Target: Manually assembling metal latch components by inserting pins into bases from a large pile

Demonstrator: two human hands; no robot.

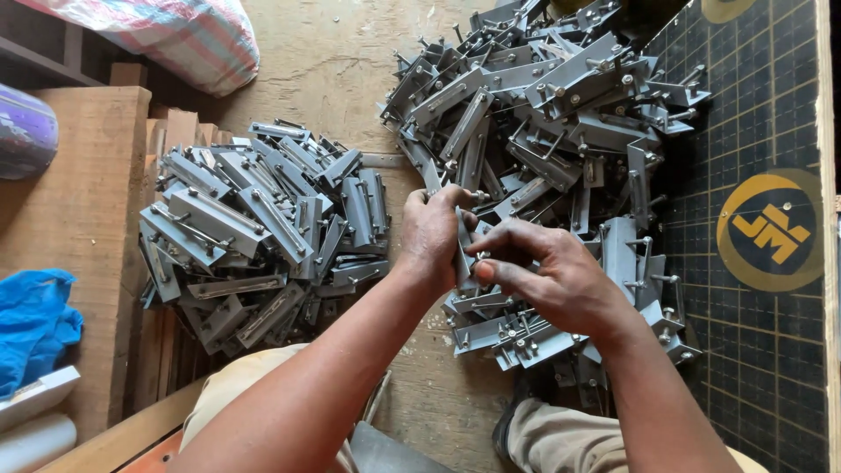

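Between two heaps of grey metal brackets (263,228), left hand (431,235) and right hand (552,276) both grasp one bracket (462,250).

Both my forearms reach forward, bare, converging near the middle. My left hand (431,235) is curled into a loose fist, knuckles up, wrist straight. My right hand (552,276) lies palm down, fingers (504,238) stretched leftward, thumb tucked beneath. The two hands touch at the fingertips.

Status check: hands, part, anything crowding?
Left hand and right hand both gripping one grey metal bracket. Bracket piles close: left pile, right pile.
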